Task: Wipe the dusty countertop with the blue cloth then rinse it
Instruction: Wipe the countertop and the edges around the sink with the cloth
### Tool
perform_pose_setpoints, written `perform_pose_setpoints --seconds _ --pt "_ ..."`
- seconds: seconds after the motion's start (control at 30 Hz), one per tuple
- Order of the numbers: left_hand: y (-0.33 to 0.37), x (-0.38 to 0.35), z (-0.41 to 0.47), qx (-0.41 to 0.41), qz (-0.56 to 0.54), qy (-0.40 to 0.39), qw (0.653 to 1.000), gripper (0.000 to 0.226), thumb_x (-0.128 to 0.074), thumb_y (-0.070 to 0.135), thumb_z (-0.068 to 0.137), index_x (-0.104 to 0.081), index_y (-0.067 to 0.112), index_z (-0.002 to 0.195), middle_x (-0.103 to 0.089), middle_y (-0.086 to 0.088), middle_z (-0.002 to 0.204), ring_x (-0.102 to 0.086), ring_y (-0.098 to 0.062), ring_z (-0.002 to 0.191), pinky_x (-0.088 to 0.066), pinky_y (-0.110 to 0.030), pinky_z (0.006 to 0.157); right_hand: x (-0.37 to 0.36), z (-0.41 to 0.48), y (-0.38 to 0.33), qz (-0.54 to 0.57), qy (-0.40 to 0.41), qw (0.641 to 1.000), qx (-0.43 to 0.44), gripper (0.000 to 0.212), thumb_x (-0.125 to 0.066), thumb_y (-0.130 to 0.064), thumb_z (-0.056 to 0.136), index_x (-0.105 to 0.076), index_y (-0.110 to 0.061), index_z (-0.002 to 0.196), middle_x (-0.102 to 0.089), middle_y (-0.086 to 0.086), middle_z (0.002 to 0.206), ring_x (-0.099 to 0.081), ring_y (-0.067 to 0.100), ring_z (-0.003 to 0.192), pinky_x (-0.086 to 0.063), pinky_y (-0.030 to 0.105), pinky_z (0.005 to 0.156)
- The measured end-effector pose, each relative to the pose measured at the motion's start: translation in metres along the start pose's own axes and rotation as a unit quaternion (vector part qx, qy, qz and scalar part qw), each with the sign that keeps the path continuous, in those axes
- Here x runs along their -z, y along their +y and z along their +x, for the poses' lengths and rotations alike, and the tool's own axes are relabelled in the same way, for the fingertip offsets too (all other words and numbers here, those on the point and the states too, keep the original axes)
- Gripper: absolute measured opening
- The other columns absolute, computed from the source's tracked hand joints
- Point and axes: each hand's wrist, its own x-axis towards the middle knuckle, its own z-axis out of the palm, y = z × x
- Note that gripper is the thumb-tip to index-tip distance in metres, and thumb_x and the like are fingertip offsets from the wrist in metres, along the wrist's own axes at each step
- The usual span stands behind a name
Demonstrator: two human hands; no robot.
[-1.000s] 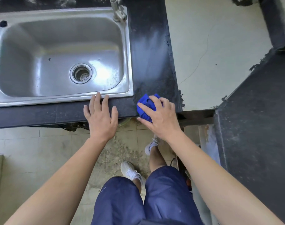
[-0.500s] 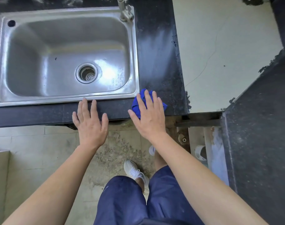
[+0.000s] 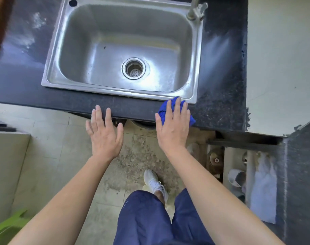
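View from your head, looking down, read left to right. A green object shows at the lower left corner, too cropped to identify. The dark table spans the upper frame, with pale dusty smears on its left part. Set into it is a steel sink, with a round drain in its floor and a tap at its far right corner.

Your left hand is held flat, palm down, holding nothing. Its fingers are straight and slightly spread, their tips over the table's front edge. You cannot tell from this view whether they touch it.

Your right hand lies flat on the blue cloth. Its fingers are straight and close together, the thumb set apart. They are laid over the cloth rather than curled round it.

The cloth is bunched beneath that palm on the table's narrow front strip — at the sink's near right corner, its far edge meeting the rim. Blue shows on both sides of the hand.

Below, the tiled floor carries a gritty patch between your forearms. A white shoe and dark blue shorts show there too.

At the far right stands a second dark counter — well apart from the cloth.
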Motion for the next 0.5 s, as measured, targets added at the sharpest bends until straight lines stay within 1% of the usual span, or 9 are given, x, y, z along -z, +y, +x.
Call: perform_pose_setpoints --seconds 0.07,0.13,0.2,0.27,0.3,0.33,0.37,0.43,0.5 --pt "-0.020 0.005 0.001 0.006 -0.002 0.008 1.000 0.066 -0.030 0.045 0.097 -0.028 0.008 0.152 -0.014 -0.021 0.162 -0.011 -0.036 0.149 -0.012 -0.062 0.116 -0.009 0.001 -0.040 -0.008 -0.015 0.999 0.032 0.067 -0.026 -0.052 0.103 -0.028 -0.010 0.155 -0.019 0.017 0.163 -0.013 0.039 0.150 -0.010 0.050 0.123" --pt "-0.037 0.008 0.004 0.010 0.000 0.013 1.000 0.067 -0.030 0.045 0.097 -0.029 0.007 0.152 -0.015 -0.022 0.161 -0.012 -0.037 0.149 -0.013 -0.063 0.115 -0.015 0.001 -0.062 -0.018 -0.033 0.995 0.089 0.065 -0.029 -0.052 0.103 -0.027 -0.013 0.156 -0.016 0.016 0.164 -0.010 0.038 0.151 -0.006 0.048 0.123" --pt "-0.051 0.011 0.011 0.012 0.002 0.017 1.000 0.067 -0.030 0.045 0.097 -0.029 0.007 0.152 -0.015 -0.022 0.161 -0.012 -0.038 0.149 -0.013 -0.064 0.114 -0.016 0.007 -0.061 -0.021 -0.045 0.988 0.144 0.064 -0.032 -0.054 0.102 -0.031 -0.016 0.155 -0.017 0.013 0.164 -0.011 0.036 0.151 -0.006 0.046 0.123" --pt "-0.059 0.012 0.019 0.012 0.000 0.015 1.000 0.066 -0.030 0.044 0.097 -0.029 0.006 0.151 -0.015 -0.023 0.161 -0.013 -0.039 0.148 -0.013 -0.064 0.114 -0.012 0.012 -0.040 -0.040 -0.061 0.978 0.195 0.065 -0.030 -0.057 0.101 -0.031 -0.020 0.155 -0.018 0.009 0.165 -0.011 0.032 0.152 -0.009 0.044 0.124" --pt "-0.062 0.012 0.023 0.012 -0.002 0.011 1.000 0.066 -0.030 0.045 0.097 -0.030 0.006 0.151 -0.015 -0.022 0.161 -0.013 -0.038 0.148 -0.013 -0.064 0.115 -0.009 0.013 -0.026 -0.043 -0.059 0.977 0.202 0.066 -0.029 -0.059 0.100 -0.033 -0.021 0.154 -0.021 0.008 0.164 -0.013 0.030 0.152 -0.012 0.044 0.124" --pt "-0.063 0.012 0.026 0.012 -0.004 0.006 1.000 0.067 -0.029 0.045 0.096 -0.030 0.007 0.151 -0.016 -0.022 0.161 -0.013 -0.038 0.148 -0.013 -0.063 0.115 -0.005 0.011 -0.010 -0.040 -0.048 0.980 0.187 0.066 -0.030 -0.060 0.100 -0.036 -0.021 0.153 -0.024 0.006 0.163 -0.015 0.028 0.152 -0.015 0.044 0.124" --pt "-0.063 0.011 0.028 0.013 -0.007 -0.001 1.000 0.068 -0.028 0.047 0.096 -0.031 0.007 0.151 -0.017 -0.021 0.161 -0.013 -0.037 0.149 -0.013 -0.063 0.116 0.000 0.008 0.008 -0.037 -0.035 0.987 0.155 0.065 -0.031 -0.060 0.101 -0.036 -0.021 0.153 -0.025 0.006 0.163 -0.015 0.028 0.152 -0.016 0.044 0.123" --pt "-0.063 0.009 0.030 0.018 -0.016 -0.011 1.000 0.069 -0.027 0.048 0.095 -0.031 0.009 0.152 -0.017 -0.018 0.162 -0.013 -0.035 0.149 -0.014 -0.061 0.116 0.010 -0.002 0.041 -0.030 -0.027 0.996 0.077 0.066 -0.031 -0.060 0.102 -0.033 -0.020 0.155 -0.020 0.005 0.165 -0.011 0.027 0.153 -0.014 0.044 0.124" --pt "-0.065 0.008 0.029 0.016 -0.022 -0.020 0.999 0.070 -0.028 0.049 0.094 -0.029 0.011 0.153 -0.016 -0.017 0.163 -0.011 -0.034 0.150 -0.015 -0.061 0.116 0.017 -0.010 0.058 -0.034 -0.025 0.999 0.018 0.068 -0.027 -0.060 0.102 -0.029 -0.019 0.156 -0.015 0.006 0.166 -0.008 0.028 0.153 -0.013 0.045 0.124"
